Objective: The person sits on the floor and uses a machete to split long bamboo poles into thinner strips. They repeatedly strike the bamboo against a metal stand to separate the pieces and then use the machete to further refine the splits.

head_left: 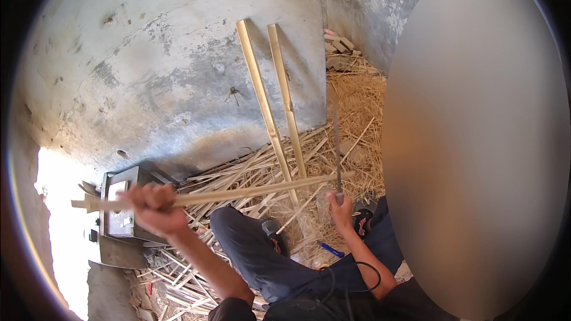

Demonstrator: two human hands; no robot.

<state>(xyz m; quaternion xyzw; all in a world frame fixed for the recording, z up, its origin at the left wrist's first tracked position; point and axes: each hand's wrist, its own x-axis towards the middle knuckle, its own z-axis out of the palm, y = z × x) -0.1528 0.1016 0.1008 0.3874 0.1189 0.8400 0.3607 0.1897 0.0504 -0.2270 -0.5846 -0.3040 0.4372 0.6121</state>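
Observation:
My left hand (156, 209) is closed around a long pale bamboo strip (250, 192), near the strip's left end. It lies nearly level across the front of my body, its left end sticking out past my fist. My right hand (339, 209) grips the handle of a long, narrow-bladed knife (337, 154), the blade pointing up and away from me. Toward its right end, the strip meets or crosses the blade just above my right fist; whether the edge is in the bamboo I cannot tell. Motion slightly smears the left hand.
Two split bamboo lengths (259, 86) lean on the worn plaster wall (148, 71). A grey metal machine (132, 202) stands at left. Loose strips (184, 273) and shavings (360, 107) cover the floor. A blue utility knife (332, 249) lies between my legs. A large blur hides the right side.

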